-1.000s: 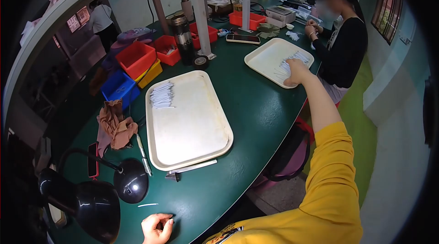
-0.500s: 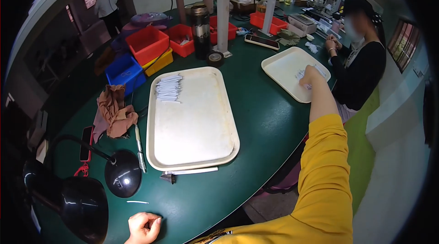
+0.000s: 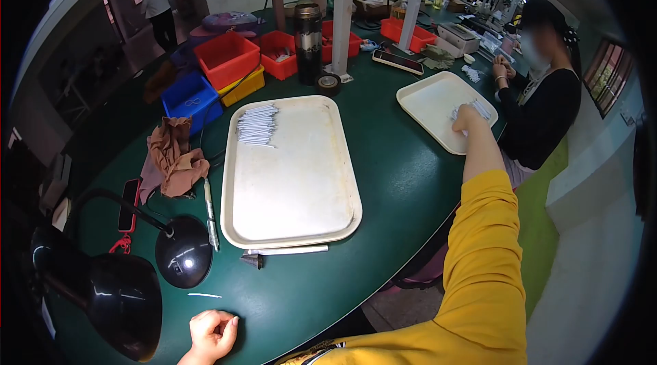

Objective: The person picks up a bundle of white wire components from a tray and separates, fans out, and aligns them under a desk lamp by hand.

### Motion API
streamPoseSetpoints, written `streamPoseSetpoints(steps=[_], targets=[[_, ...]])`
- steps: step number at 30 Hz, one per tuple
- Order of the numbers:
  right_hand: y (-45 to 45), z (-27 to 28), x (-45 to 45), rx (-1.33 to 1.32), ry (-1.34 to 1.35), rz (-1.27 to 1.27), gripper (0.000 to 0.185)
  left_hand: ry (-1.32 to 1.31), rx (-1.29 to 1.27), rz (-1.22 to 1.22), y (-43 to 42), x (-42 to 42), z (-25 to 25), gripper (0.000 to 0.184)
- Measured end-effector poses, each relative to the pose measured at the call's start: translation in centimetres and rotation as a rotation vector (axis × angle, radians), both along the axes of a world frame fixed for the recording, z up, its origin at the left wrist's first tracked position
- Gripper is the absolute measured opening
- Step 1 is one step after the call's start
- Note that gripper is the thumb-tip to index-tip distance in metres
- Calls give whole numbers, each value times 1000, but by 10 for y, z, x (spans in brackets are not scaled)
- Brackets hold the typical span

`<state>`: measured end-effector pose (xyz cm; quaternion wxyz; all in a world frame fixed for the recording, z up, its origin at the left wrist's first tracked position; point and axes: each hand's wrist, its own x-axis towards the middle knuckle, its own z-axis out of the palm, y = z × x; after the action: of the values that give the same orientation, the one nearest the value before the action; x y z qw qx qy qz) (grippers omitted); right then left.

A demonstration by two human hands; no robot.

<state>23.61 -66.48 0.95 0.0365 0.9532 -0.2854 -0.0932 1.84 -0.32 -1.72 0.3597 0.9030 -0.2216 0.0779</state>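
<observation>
Your right hand (image 3: pixel 467 118) is down at the far sticks (image 3: pixel 481 109), its fingertips hidden from view, so whether the fingers are clamped on any stick or apart cannot be told. Your left hand (image 3: pixel 213 333) is curled, thumb against the bent fingers, with nothing seen in it; it is at the near side of the table (image 3: pixel 383 214), just beside a loose strip (image 3: pixel 204 295). The far sticks, thin and white, lie in the far tray (image 3: pixel 431 98), toward its right side. The near tray (image 3: pixel 280 197) lies before you and bears the near sticks (image 3: pixel 257 125), laid side by side in a bundle in its upper left corner; the rest of its surface is bare. A pen (image 3: pixel 210 214) lies along the left side of the near tray, with a crumpled cloth (image 3: pixel 174 159) and the lamp (image 3: pixel 183 253) to its left. A small dark cone (image 3: pixel 253 260) lies at the lower edge of that tray. Beyond it stand a flask (image 3: pixel 308 43) and a tape roll (image 3: pixel 328 83), near a blue bin (image 3: pixel 191 101). A co-worker (image 3: pixel 547 98) sits beside the far tray, both hands raised together.
</observation>
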Motion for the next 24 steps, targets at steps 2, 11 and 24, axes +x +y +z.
streamPoseSetpoints(steps=[2, 11, 24], targets=[[3, -3, -5, -11, -34, 24, 49, -6, -7, -2, 1, 0, -1, 13], [34, -4, -39, 17, -386, 13, 53, 35, -109, -10, -2, 0, 1, 13], [187, -25, -98, 957, -1327, 185, 17, 7, -165, -33, -1, -2, -4, 10]])
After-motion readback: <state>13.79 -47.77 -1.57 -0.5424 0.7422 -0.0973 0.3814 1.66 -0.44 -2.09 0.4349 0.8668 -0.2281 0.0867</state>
